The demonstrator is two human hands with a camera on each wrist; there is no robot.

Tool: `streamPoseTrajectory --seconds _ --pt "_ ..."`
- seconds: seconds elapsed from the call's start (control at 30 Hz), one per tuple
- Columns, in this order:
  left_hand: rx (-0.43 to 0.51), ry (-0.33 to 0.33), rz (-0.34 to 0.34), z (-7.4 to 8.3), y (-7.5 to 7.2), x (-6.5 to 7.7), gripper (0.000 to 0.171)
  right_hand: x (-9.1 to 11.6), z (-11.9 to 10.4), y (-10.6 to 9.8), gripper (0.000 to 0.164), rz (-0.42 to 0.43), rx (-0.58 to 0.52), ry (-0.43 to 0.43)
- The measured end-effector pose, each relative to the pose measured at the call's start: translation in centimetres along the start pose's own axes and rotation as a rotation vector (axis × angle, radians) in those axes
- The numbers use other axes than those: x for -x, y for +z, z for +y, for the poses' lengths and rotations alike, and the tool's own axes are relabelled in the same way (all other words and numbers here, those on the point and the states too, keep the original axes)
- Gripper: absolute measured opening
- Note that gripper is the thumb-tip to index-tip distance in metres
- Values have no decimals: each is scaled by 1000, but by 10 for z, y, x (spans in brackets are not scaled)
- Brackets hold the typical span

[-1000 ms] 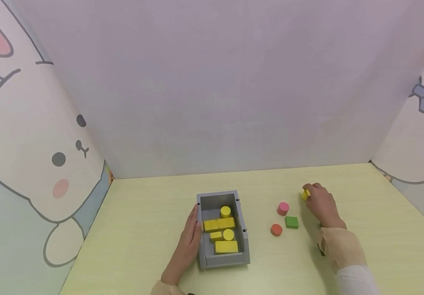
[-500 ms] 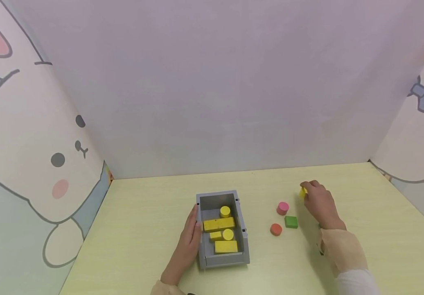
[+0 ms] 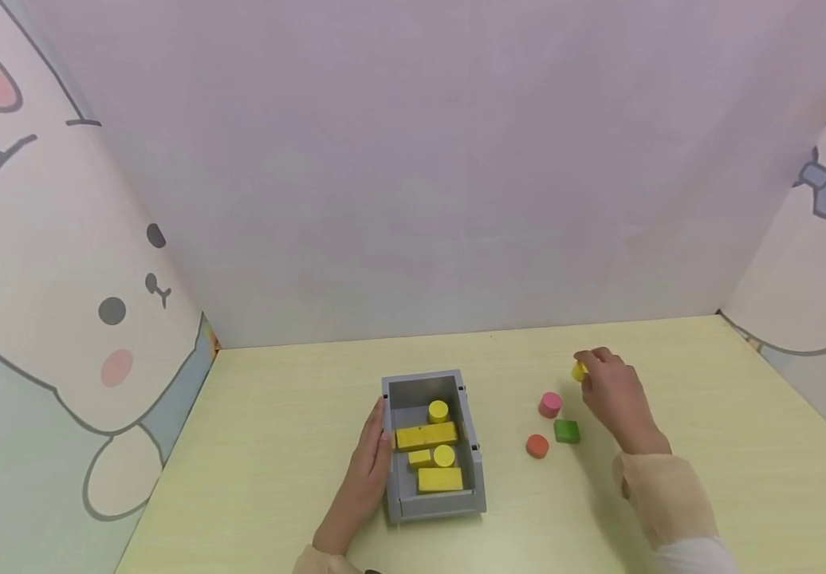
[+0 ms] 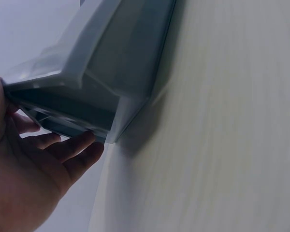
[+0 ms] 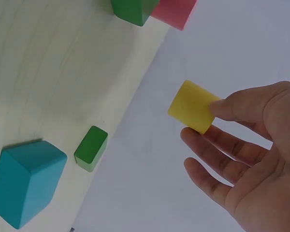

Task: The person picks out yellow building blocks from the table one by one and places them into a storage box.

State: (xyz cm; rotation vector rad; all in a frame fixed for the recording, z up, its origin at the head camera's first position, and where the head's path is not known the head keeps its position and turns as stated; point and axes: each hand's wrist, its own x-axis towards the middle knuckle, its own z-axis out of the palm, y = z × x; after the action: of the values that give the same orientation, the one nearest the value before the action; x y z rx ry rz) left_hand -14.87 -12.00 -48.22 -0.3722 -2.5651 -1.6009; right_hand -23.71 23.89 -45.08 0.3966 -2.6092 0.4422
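My right hand pinches a small yellow cylinder block between thumb and fingers at the far right of the table. The right wrist view shows it held out at the fingertips. My left hand rests with extended fingers along the left side of a grey plastic bin. In the left wrist view those fingers touch the bin's side below its rim. Inside the bin lie several yellow blocks, among them a long bar, a cylinder and a rectangular block.
Between bin and right hand lie a pink cylinder, a green block and a red disc. The right wrist view also shows a teal block and a small green block, which the right arm hides from the head view.
My right hand has lifted the yellow cylinder and moved it slightly left and away from me. The left hand and the bin have stayed in place.
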Motion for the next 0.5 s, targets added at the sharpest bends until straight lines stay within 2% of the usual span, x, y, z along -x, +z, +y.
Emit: streamPoseTrajectory --seconds 0.13,0.23,0.5 --pt "1 0 1 2 0 0 49 2 -5 0 32 -2 -1 -9" --pt "0 9 2 -10 2 -1 49 3 -9 0 33 3 -2 -17" --pt "-11 6 8 -10 2 -2 49 5 -19 2 32 44 2 -70"
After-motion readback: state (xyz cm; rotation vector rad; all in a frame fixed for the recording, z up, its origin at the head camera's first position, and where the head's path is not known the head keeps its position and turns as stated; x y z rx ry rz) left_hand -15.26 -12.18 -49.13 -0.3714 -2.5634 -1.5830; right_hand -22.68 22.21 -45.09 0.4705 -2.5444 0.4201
